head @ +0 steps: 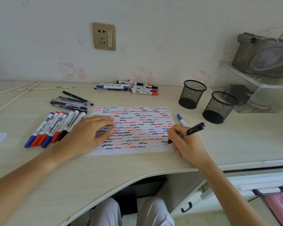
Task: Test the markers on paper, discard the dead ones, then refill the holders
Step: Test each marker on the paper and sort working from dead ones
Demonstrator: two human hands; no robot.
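- Seven markers (53,128) lie in a row at the sheet's left, thin pens (72,101) behind them — sorted, I judge.
- Left hand (90,134), fingers straight and together, pins the paper (137,121).
- Right hand (185,141) pinches a black pen (186,133), tip on the sheet's lower right.
- Both mesh holders (192,94) stand unfilled, right; nothing blocks them.

head view | worn on head | faces forward and down | close over desk (137,168) | single view
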